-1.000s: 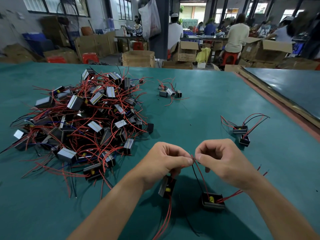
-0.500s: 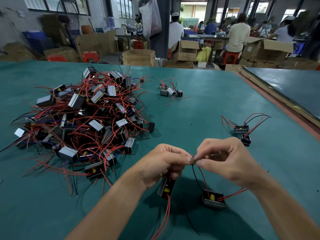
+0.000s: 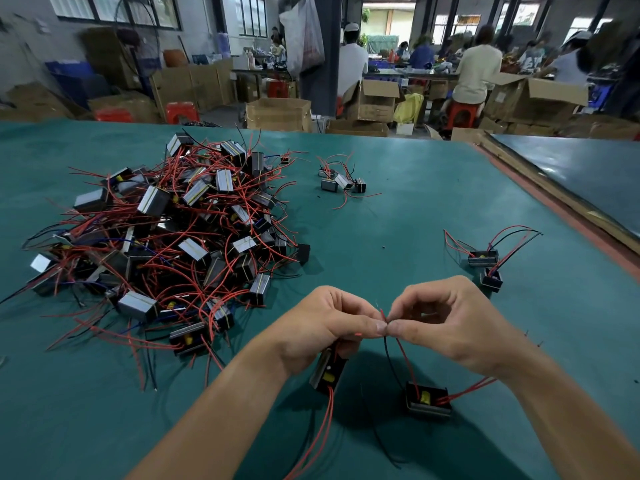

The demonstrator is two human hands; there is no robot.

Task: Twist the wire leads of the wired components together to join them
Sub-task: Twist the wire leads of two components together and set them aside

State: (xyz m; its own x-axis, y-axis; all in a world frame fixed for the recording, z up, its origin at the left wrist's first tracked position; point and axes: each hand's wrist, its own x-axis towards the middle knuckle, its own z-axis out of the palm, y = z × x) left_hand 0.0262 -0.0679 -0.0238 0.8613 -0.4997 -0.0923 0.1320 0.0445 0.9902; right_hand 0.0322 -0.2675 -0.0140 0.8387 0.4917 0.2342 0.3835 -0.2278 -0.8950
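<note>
My left hand (image 3: 329, 323) and my right hand (image 3: 446, 323) meet thumb to thumb above the green table (image 3: 398, 237). Between their fingertips they pinch the thin red wire leads (image 3: 383, 315) of two small black components. One component (image 3: 327, 374) hangs tilted just below my left hand, its red leads trailing toward me. The other component (image 3: 428, 399) lies flat on the table under my right hand, with a yellow part inside and red and black leads rising to the pinch.
A big heap of the same wired components (image 3: 166, 233) covers the table's left half. A small cluster (image 3: 341, 181) lies farther back, and a joined pair (image 3: 486, 265) sits to the right. Cardboard boxes and seated people fill the background.
Both hands stayed at the pinch point. The fingers of my right hand shifted around the leads and its fingers spread more, while the hanging component barely moved.
</note>
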